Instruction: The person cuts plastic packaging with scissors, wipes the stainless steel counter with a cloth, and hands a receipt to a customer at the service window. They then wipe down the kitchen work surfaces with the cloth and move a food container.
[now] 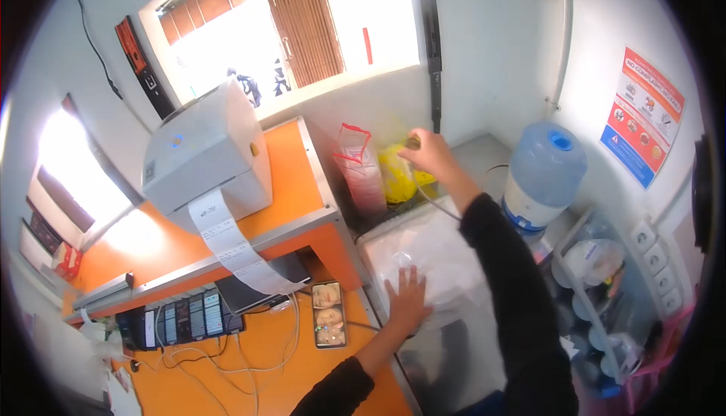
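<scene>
My left hand [408, 301] lies flat with spread fingers on a white plastic-like sheet or bag [439, 261], which rests on a pale surface [473, 340]. My right hand [434, 153] is raised beyond it, fingers closed round a small dark object with a thin cable [425, 193] hanging below; what the object is I cannot make out. Just behind that hand are a yellow plastic bag [397, 174] and a clear bag with red edges [359, 170].
On the orange counter [291, 159] stands a white label printer [208, 155] with a long paper strip [231, 246]. Several phones [185, 319] and cables lie below. A picture-backed phone [329, 314] sits nearer. At the right are a water bottle [546, 170] and a rack [586, 295].
</scene>
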Motion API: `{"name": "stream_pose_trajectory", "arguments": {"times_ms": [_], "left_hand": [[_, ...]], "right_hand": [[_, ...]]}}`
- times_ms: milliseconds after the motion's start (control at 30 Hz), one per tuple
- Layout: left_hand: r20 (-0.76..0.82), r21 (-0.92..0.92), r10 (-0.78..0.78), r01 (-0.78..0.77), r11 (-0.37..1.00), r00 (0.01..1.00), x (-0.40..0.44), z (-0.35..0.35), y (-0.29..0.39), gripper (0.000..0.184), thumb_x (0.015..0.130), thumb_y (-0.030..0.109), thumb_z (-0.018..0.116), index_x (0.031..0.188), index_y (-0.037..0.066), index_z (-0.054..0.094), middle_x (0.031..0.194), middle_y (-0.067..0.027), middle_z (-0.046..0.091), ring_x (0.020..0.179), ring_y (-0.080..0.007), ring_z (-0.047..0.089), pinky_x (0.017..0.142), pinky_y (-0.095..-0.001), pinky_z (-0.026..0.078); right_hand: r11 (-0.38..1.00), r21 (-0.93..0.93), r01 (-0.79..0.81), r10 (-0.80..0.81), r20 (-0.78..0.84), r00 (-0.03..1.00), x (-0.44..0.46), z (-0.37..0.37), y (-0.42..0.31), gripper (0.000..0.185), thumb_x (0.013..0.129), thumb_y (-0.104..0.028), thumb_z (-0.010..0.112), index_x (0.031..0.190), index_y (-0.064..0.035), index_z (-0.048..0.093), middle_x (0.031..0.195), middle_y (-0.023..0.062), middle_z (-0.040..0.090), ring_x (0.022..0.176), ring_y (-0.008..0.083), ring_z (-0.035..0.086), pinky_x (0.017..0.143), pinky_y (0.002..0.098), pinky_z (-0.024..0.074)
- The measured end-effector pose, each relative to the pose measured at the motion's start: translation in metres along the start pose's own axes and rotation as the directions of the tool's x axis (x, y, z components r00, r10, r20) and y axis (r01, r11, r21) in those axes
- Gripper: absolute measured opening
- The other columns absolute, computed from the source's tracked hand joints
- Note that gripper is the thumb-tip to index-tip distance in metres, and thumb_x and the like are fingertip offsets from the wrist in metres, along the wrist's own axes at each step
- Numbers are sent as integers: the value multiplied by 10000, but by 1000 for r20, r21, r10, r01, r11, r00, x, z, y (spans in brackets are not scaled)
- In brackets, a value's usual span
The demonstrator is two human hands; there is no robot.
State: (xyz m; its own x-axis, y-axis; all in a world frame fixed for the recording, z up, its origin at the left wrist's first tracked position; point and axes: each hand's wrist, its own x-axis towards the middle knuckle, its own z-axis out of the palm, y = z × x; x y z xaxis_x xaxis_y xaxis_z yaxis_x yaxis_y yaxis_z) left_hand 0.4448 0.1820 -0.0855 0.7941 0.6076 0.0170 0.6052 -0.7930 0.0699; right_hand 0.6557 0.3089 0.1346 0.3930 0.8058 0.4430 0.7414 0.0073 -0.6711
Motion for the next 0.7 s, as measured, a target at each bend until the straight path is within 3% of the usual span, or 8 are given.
{"name": "stream_pose_trajectory", "arguments": {"times_ms": [100,200,233,267,333,400,500,700], "left_hand": [[-22,-10,-1,1,1000,1000,0,1,-1,852,737,528,667,1415,101,376,1530,-170,184,1407,-399,147,1014,-714,170],[30,19,-20,19,1000,999,0,4,0,787,798,495,618,1423,93,357,1539,-176,173,1421,-392,109,1052,-698,96],[17,-414,59,-47,909,998,0,28,-13,716,820,406,582,1424,89,364,1523,-164,224,1418,-362,141,1088,-645,71],[-102,-282,82,-107,953,991,-5,29,-15,737,820,419,590,1424,69,352,1528,-172,208,1419,-375,128,1092,-641,69],[-4,-90,36,-37,995,999,-2,-6,-2,833,776,469,650,1429,60,335,1533,-191,181,1419,-404,101,1069,-678,87],[41,-64,12,-9,998,999,1,-10,1,878,738,491,689,1424,68,343,1545,-186,135,1421,-408,85,1050,-704,98],[43,-57,9,-6,998,999,0,-7,-1,863,741,498,689,1424,92,353,1548,-196,103,1421,-414,74,1059,-693,95],[-71,-118,82,-90,989,994,-19,-38,8,754,725,472,716,1369,176,457,1533,-249,92,1417,-429,64,1088,-653,63]], "right_hand": [[967,-50,250,-254,-265,930,1,53,-4,520,763,-245,710,1196,-8,548,1085,201,633,907,248,648,793,315,510],[883,371,288,-315,14,949,-123,31,-56,434,845,-208,624,1233,-41,525,1196,171,560,1045,298,574,905,388,461],[975,138,174,-196,167,966,-186,40,-52,432,853,-215,616,1241,-48,521,1237,164,542,1117,309,535,950,402,427],[985,-131,115,-69,313,947,-250,49,-47,431,861,-222,607,1249,-56,517,1279,157,524,1190,320,497,996,417,393],[961,271,-62,-103,555,826,-349,-11,-62,408,830,-258,649,1174,-55,567,1141,142,606,1090,300,570,914,376,453],[961,124,-246,165,456,874,-426,-49,-23,385,818,-260,669,1136,-55,595,1083,137,627,1048,297,587,897,387,462],[754,-446,-482,293,-429,855,-496,-134,11,370,745,-156,722,1087,-62,614,1087,148,595,1065,323,539,917,401,430],[606,-201,-769,465,-696,548,-564,-201,-21,189,766,-95,694,933,-47,620,946,101,615,858,234,602,741,346,474]]}}
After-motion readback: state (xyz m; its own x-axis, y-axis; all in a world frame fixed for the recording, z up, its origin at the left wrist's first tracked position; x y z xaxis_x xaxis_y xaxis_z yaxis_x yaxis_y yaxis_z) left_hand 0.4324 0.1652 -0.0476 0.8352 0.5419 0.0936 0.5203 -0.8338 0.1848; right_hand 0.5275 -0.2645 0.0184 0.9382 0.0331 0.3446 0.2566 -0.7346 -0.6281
